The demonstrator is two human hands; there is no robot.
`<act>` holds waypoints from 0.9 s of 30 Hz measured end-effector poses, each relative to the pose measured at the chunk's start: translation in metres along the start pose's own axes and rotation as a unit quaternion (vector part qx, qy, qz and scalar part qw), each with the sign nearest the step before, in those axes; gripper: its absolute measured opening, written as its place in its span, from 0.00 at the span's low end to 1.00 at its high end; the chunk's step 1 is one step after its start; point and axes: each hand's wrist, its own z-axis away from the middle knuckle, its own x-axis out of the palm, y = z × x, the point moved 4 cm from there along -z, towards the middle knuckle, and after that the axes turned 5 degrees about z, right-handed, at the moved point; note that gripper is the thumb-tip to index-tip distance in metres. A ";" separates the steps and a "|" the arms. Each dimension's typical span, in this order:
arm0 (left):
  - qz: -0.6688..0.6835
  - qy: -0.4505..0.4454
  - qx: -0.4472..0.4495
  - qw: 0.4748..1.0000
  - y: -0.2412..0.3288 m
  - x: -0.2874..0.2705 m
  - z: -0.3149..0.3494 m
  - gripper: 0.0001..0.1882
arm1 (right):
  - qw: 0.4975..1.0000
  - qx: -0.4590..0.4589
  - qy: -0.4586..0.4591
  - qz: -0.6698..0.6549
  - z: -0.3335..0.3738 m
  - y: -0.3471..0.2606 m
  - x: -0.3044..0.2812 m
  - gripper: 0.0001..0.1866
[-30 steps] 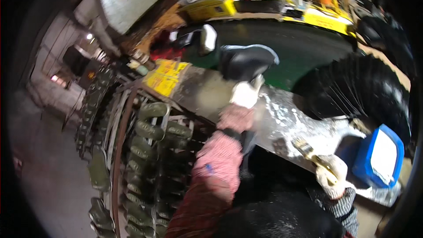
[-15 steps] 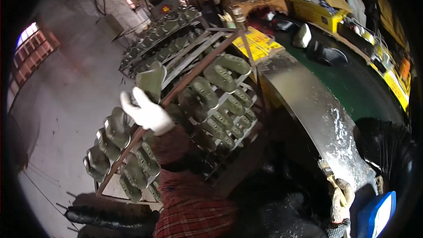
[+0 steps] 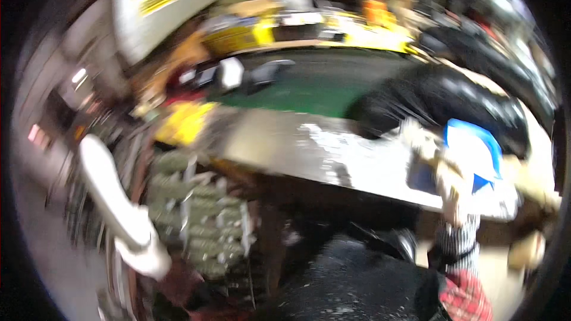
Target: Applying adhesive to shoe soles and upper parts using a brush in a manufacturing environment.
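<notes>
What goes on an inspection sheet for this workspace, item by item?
Surface: grey metal-looking bench, smeared white in places; dark-green flat surface behind.
Job's things: long white-soled shoe, blurred; pale-bristled brush near blue plastic container.
Clutter: yellow cardboard box, glossy black bundle.
Grips: white-gloved left grip closed on the shoe; pale-gloved right grip closed around the brush.
Cables: nothing seen through the blur.
Surroundings: racked dull-green shoes; grey panel with yellow warning label.
</notes>
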 end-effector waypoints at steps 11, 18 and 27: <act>0.053 -0.064 -0.513 0.854 -0.273 0.042 0.150 0.42 | 0.841 0.054 0.110 0.527 -0.023 -0.075 -0.100 0.12; 0.047 -0.010 -0.748 0.662 -0.256 -0.029 0.206 0.42 | 0.943 0.037 0.176 0.281 0.014 -0.066 -0.137 0.13; 0.087 0.006 -0.751 0.655 -0.295 -0.062 0.210 0.54 | 0.939 -0.076 -0.294 0.161 -0.026 0.000 0.178 0.15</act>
